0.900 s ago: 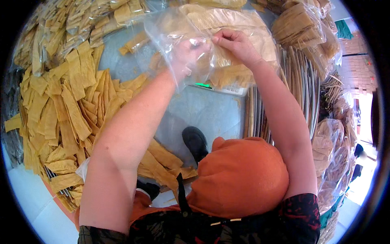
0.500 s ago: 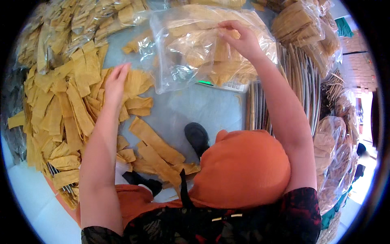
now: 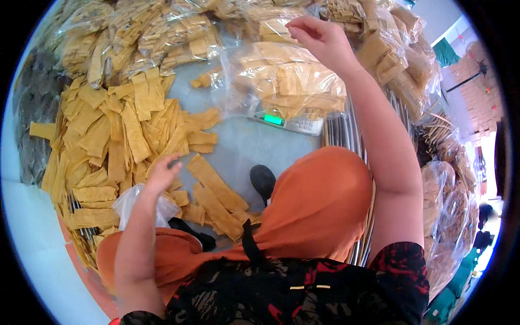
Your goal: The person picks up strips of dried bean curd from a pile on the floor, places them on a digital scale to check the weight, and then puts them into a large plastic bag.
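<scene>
My right hand [image 3: 317, 38] is raised above a clear bag of flat yellow strips [image 3: 287, 81], fingers curled toward the thumb; I cannot tell what, if anything, they pinch. The bag rests on a silver scale [image 3: 298, 124] with a lit green display. Low on the left, my left hand [image 3: 162, 173] is closed around a small dark thing, too unclear to name, beside a big pile of loose yellow strips [image 3: 95, 130] and a crumpled translucent plastic bag [image 3: 135, 203].
Stacked bags of strips [image 3: 179, 40] fill the back and right side. Bundled long sticks [image 3: 344, 135] lie right of the scale. My orange-clad knees [image 3: 319, 195] and a black shoe [image 3: 262, 181] are below. A dark wrapped heap [image 3: 35, 108] stands at far left.
My left hand left the clear bag and moved down to the strips and crumpled plastic. My right hand rose off the bag, which now lies lower on the scale. The view has shifted slightly.
</scene>
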Demonstrator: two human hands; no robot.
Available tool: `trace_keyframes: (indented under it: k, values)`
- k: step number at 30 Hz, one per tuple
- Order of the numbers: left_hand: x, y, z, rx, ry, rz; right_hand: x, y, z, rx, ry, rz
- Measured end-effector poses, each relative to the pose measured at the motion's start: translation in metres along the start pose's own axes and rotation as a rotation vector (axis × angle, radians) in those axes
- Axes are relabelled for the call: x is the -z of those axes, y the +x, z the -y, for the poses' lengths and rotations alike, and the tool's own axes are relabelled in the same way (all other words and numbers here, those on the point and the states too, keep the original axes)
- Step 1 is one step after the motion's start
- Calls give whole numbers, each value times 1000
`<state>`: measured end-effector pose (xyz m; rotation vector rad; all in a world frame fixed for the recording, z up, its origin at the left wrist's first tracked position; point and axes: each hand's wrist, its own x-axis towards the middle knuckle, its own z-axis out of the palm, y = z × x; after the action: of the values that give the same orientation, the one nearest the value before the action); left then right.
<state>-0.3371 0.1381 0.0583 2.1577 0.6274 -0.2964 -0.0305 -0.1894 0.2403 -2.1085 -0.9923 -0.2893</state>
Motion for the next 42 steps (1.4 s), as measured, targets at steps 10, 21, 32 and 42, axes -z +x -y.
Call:
trace_keyframes:
  k: [10,21,32,42]
  values:
    - [109,-103,-53,-216,-284,-82,-41,22,75,-99,-172,43]
    - [100,-102,-48,-391,60,-102,-133,26,46,-182,-442,174]
    - [98,-107,-57,-414,37,-84,-181,25,37,-354,-696,390]
    - [101,-111,-53,-395,37,-83,-186,44,-18,-578,-126,115]
